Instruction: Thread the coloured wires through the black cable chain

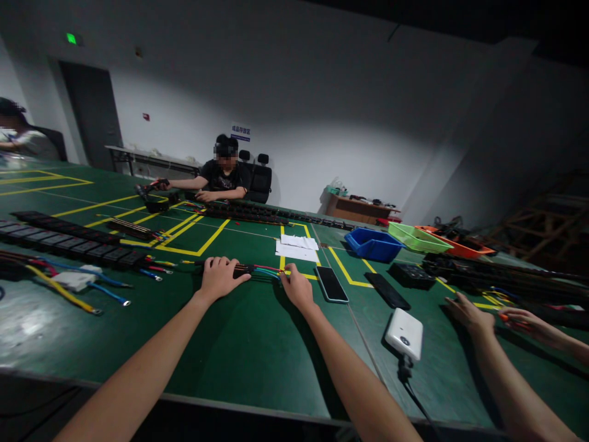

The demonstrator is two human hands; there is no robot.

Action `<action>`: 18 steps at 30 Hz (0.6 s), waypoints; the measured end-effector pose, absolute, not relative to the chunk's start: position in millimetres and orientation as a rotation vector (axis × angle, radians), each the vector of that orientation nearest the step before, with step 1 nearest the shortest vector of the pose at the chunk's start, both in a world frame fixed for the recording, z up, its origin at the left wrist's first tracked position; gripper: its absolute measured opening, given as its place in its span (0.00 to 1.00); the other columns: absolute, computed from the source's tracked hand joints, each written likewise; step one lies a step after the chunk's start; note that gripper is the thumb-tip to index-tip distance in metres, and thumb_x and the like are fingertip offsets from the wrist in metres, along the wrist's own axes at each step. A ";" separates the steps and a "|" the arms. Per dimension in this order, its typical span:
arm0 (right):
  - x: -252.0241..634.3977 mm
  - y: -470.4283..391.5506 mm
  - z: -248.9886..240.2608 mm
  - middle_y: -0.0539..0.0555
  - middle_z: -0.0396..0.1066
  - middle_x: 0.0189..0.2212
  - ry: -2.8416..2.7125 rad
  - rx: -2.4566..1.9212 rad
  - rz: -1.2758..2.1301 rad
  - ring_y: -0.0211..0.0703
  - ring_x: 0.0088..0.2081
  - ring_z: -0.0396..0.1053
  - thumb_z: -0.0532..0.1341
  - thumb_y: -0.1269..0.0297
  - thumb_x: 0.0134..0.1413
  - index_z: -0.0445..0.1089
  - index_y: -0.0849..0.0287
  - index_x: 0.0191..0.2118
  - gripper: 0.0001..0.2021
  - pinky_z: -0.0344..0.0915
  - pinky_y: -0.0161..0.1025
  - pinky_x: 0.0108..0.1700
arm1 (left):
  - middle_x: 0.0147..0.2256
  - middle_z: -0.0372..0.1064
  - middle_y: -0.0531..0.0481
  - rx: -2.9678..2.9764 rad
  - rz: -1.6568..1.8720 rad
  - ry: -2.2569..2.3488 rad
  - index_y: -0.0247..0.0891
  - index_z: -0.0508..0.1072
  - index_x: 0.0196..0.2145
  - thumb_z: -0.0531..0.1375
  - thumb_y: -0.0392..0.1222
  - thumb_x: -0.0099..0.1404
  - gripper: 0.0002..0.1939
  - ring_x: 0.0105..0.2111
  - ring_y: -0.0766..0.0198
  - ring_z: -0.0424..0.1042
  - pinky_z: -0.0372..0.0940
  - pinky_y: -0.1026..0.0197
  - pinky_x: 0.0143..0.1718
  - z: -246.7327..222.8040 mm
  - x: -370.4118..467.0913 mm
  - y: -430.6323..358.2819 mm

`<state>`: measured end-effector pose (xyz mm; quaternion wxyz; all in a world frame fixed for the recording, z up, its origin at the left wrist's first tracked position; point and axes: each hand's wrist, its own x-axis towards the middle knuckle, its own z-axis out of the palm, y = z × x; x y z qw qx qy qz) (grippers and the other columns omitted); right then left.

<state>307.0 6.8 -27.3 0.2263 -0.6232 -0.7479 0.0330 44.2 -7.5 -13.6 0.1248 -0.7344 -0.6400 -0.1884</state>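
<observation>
In front of me on the green table lies a short cable bundle (265, 271), with red, blue and green wires coming out of a dark sleeved section. My left hand (221, 279) is wrapped over the dark section from above, its thumb stretched along the near side. At the right end of the bundle, my right hand (298, 287) pinches the coloured wires near their tips. The fingers partly cover the wire ends, and a yellow-tipped end shows left of my left hand. A phone (332, 284) lies just right of my right hand.
White papers (297, 247) lie beyond my right hand. Blue bin (373, 244), green bin (418, 237), and a white power bank (405, 333) are to the right, near a co-worker's hands (473, 316). Dark cable assemblies (78, 245) lie left. Another person (225, 175) sits opposite.
</observation>
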 end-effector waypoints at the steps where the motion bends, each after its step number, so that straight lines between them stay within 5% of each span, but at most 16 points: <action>1: 307.0 6.8 -27.3 0.54 0.77 0.42 -2.070 -1.709 0.084 0.45 0.40 0.74 0.50 0.54 0.72 0.65 0.53 0.54 0.14 0.57 0.35 0.35 | 0.45 0.73 0.36 -2.134 -0.550 -1.863 0.40 0.76 0.46 0.48 0.74 0.64 0.37 0.47 0.43 0.67 0.50 0.43 0.54 -14.0 44.2 -7.4; 6: 306.7 7.3 -27.5 0.54 0.77 0.43 -2.139 -1.718 0.057 0.45 0.43 0.74 0.48 0.55 0.73 0.71 0.52 0.45 0.16 0.58 0.35 0.38 | 0.45 0.73 0.36 -2.116 -0.567 -1.864 0.40 0.76 0.45 0.49 0.74 0.63 0.36 0.48 0.43 0.67 0.50 0.43 0.54 -15.4 44.6 -7.0; 13: 306.8 5.4 -25.9 0.55 0.76 0.45 -2.024 -1.726 0.105 0.45 0.43 0.74 0.51 0.53 0.71 0.64 0.54 0.57 0.17 0.59 0.36 0.37 | 0.44 0.73 0.36 -2.131 -0.572 -1.864 0.40 0.76 0.45 0.49 0.74 0.64 0.36 0.47 0.43 0.67 0.50 0.43 0.54 -14.2 45.0 -7.8; 18: 307.2 5.7 -25.2 0.55 0.75 0.43 -2.112 -1.743 0.071 0.44 0.43 0.73 0.49 0.53 0.72 0.73 0.54 0.43 0.17 0.60 0.36 0.39 | 0.45 0.73 0.36 -2.126 -0.555 -1.867 0.41 0.76 0.46 0.48 0.74 0.64 0.36 0.48 0.43 0.67 0.50 0.43 0.54 -15.0 44.4 -7.5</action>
